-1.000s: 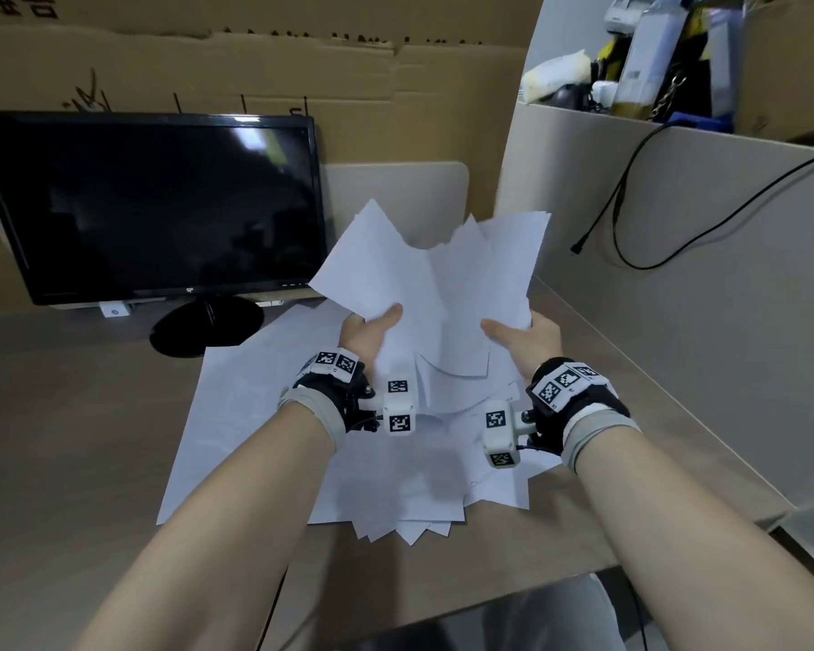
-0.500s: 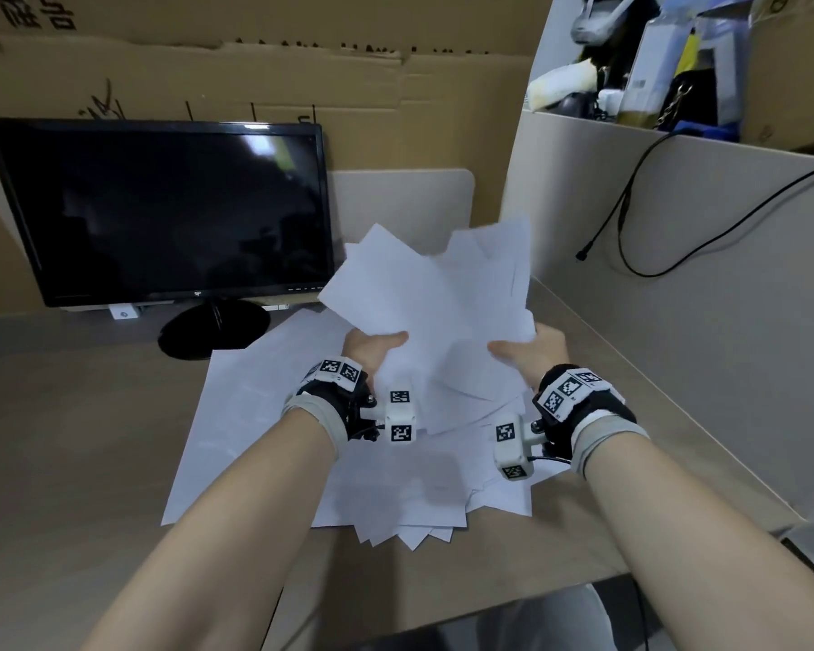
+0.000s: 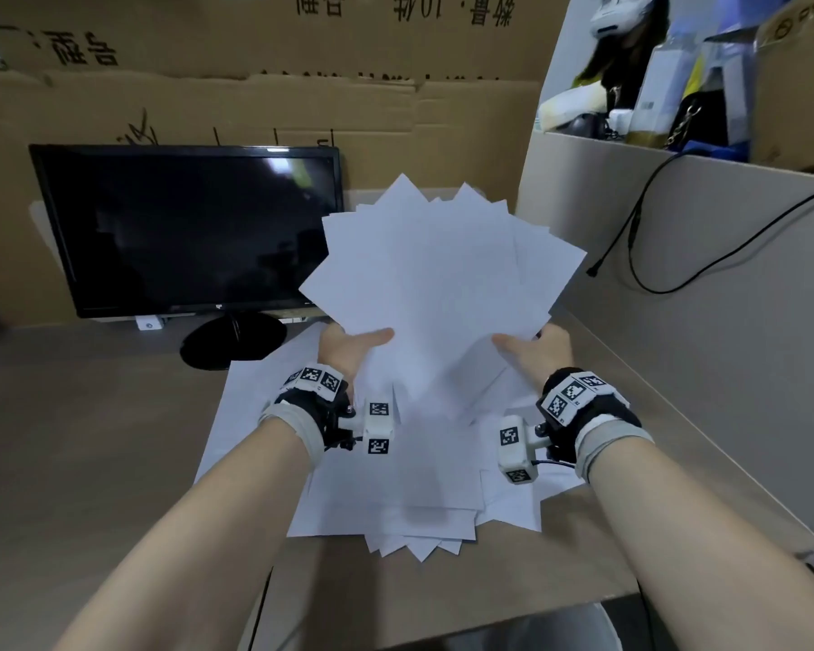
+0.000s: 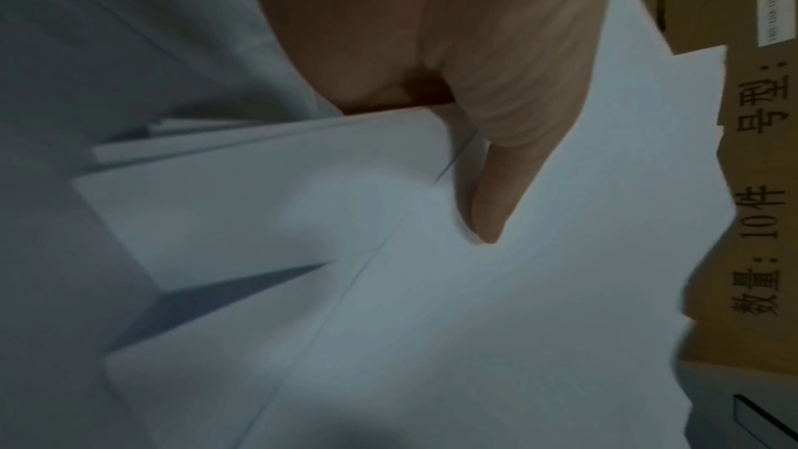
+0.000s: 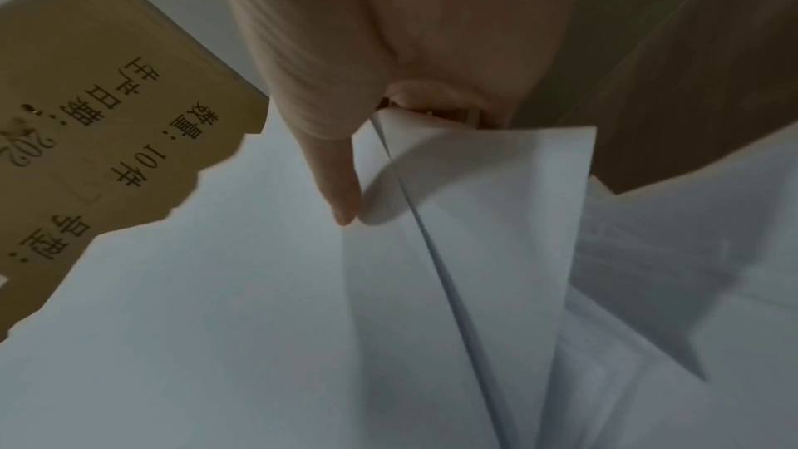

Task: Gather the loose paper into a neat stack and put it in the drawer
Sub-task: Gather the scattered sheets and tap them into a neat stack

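A brown surface (image 3: 90,439) carries a dark monitor (image 3: 189,227) on a round black stand. Printed cardboard sheets (image 3: 255,86) form the back wall. A grey partition (image 3: 724,321) at the right has a black cable (image 3: 640,237) hanging over it.

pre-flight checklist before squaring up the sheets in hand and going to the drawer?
1. Left hand grips the held sheets: ok.
2. Right hand grips them too: ok.
3. Held sheets' edges aligned: not ok, corners fan out.
4. All paper gathered: not ok, loose sheets lie on the desk.
5. Drawer located and open: cannot tell, not in view.
6. Monitor apart from the sheets: ok.
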Available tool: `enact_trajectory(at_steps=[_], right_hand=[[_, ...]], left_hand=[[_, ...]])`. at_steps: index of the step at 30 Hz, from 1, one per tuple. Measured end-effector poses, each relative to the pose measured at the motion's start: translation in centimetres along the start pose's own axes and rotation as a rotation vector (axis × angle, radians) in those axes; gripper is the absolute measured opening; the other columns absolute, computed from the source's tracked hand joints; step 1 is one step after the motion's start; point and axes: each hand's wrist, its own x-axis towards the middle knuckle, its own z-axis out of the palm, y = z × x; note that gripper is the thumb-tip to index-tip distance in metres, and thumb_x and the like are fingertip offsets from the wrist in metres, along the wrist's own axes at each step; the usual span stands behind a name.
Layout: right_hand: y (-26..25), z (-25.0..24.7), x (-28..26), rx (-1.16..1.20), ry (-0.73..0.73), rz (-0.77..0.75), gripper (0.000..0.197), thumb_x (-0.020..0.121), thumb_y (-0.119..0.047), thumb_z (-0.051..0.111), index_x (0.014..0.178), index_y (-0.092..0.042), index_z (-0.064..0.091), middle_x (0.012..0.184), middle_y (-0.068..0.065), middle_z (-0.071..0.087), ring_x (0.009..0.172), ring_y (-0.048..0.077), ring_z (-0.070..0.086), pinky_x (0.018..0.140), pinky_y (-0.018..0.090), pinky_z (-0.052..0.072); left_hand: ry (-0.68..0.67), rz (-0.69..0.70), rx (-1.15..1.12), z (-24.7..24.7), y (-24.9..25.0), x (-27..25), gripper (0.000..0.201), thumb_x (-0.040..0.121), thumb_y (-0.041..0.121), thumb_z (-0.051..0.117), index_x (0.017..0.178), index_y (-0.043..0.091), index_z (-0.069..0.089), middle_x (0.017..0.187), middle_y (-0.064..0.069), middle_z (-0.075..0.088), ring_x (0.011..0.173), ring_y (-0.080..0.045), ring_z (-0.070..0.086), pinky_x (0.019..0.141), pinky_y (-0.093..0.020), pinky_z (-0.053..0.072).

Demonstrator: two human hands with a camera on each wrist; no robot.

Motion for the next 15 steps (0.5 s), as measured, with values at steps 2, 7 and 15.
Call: enact_trajectory(at_steps=[2,7,15], right_hand=[[-0.4,0.6,-0.4,0.019,0.002,-0.008,0.016,0.079,-0.010,0.080,0.080,-0.011,0.064,0.075,-0.001,0.065,0.072,0.020,0.065,0.066,0.025,0.050],[-2.2,1.0,-0.7,0.108,0.055,-0.088,0.023,0.074,-0.018,0.086,0.081,-0.011,0.065,0.075,-0.002,0.066,0.070,0.017,0.063,0.070,0.027,0.049],[-4.0,2.2,-1.5,0.205,0.048,-0.125,0.069,0.061,-0.024,0.090,0.120,-0.018,0.055,0.107,-0.005,0.072,0.099,0.012,0.069,0.089,0.031,0.053]], left_hand=[[-0.003,0.055,-0.035,0.0,0.0,-0.1,0.034,0.080,0.003,0.084,0.110,0.000,0.070,0.101,-0.003,0.072,0.096,-0.024,0.069,0.067,-0.022,0.051],[-0.005,0.133,-0.148,0.0,2.3,-0.7,0.034,0.079,0.005,0.085,0.107,0.011,0.068,0.095,0.005,0.072,0.084,-0.010,0.068,0.074,-0.021,0.053],[-0.010,0.216,-0.148,0.0,2.8,-1.3,0.040,0.075,0.001,0.087,0.112,0.002,0.072,0.105,-0.004,0.077,0.074,0.001,0.073,0.062,-0.010,0.054]])
